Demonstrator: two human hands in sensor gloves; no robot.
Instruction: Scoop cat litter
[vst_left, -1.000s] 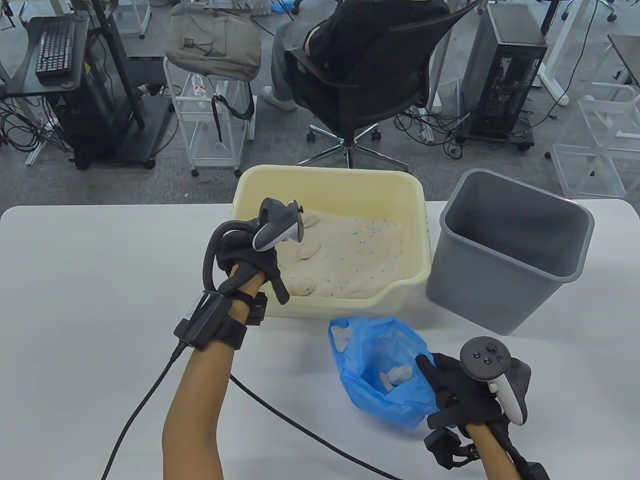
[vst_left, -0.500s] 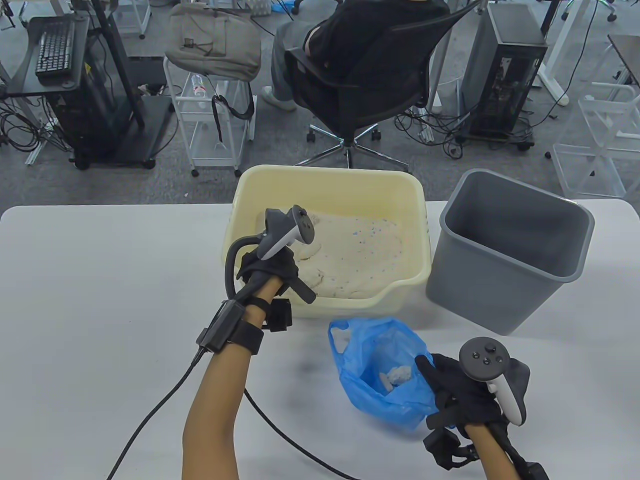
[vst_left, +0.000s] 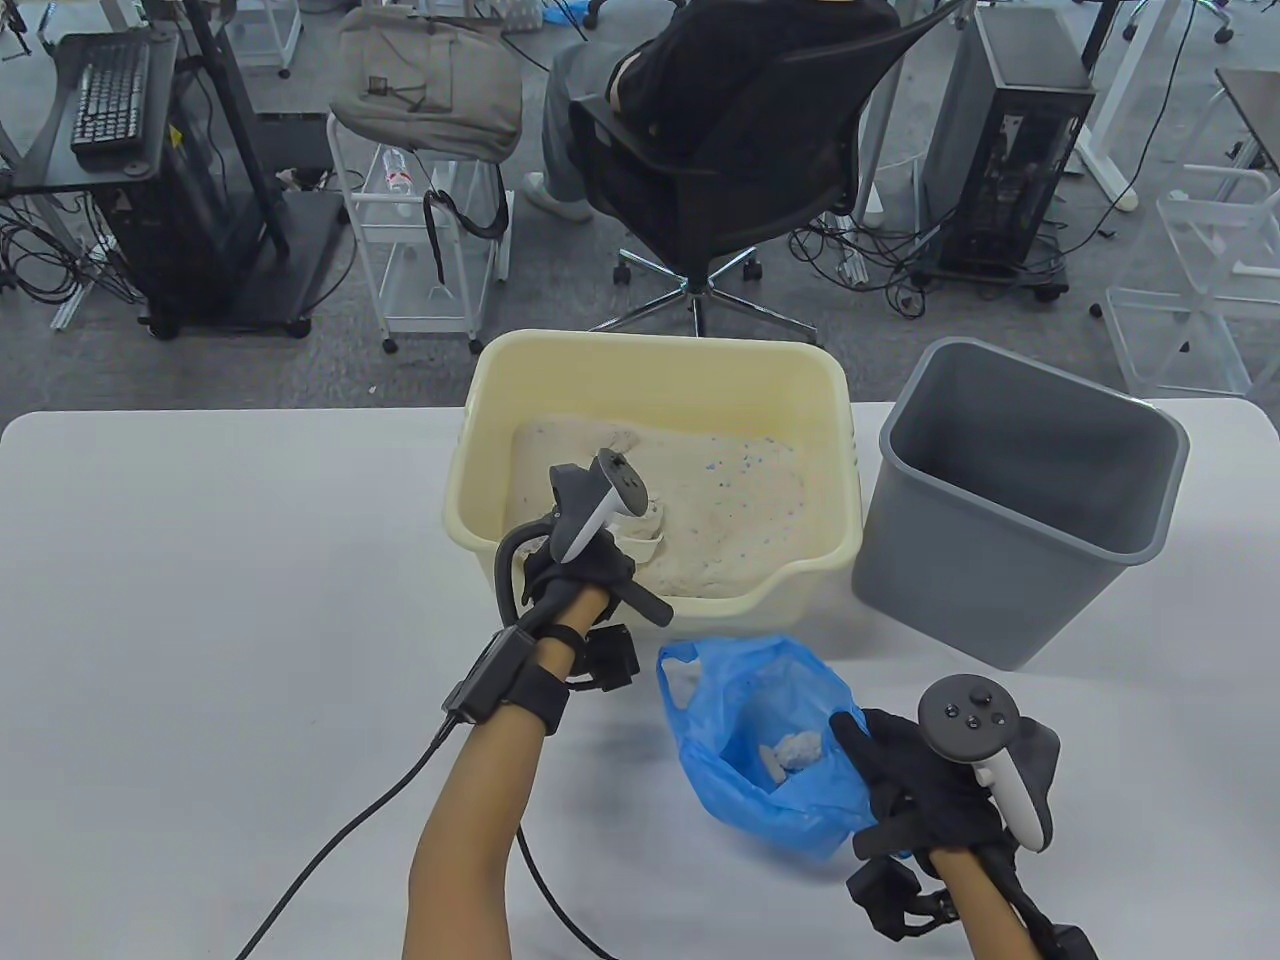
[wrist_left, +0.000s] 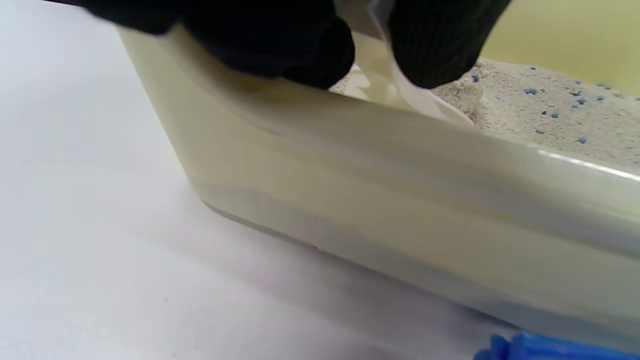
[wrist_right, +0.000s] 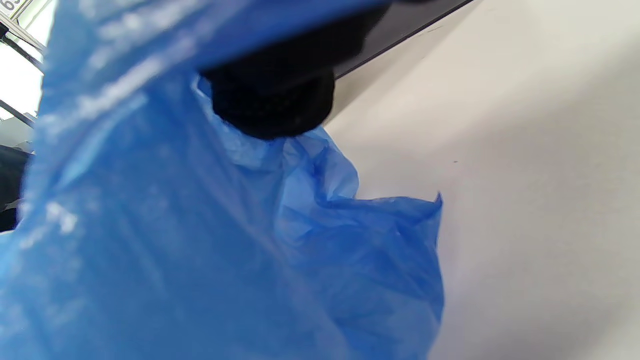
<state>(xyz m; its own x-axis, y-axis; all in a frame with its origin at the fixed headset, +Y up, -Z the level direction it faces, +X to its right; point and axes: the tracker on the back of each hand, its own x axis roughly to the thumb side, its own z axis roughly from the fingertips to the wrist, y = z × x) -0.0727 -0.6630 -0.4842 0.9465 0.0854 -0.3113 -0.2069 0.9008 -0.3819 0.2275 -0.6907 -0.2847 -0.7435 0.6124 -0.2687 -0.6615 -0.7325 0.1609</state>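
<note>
A cream litter box (vst_left: 810, 375) holds pale litter (vst_left: 730, 500) with blue specks. My left hand (vst_left: 590, 570) is over the box's near left rim and grips a cream scoop (vst_left: 648, 528) whose head sits in the litter. In the left wrist view my gloved fingers (wrist_left: 280, 45) hold the scoop (wrist_left: 395, 85) just inside the box wall (wrist_left: 400, 175). My right hand (vst_left: 900, 770) holds the rim of an open blue plastic bag (vst_left: 760, 800) in front of the box. Pale clumps (vst_left: 795, 750) lie inside the bag. The right wrist view shows a fingertip (wrist_right: 275, 100) on the bag (wrist_right: 200, 250).
A grey bin (vst_left: 1020, 510) stands to the right of the litter box. A black cable (vst_left: 340, 840) runs from my left wrist over the white table (vst_left: 200, 560). Beyond the table are an office chair (vst_left: 740, 170) and carts.
My left hand has moved right and toward me along the box's near side, dragging the scoop through the litter. The right hand and bag have not moved.
</note>
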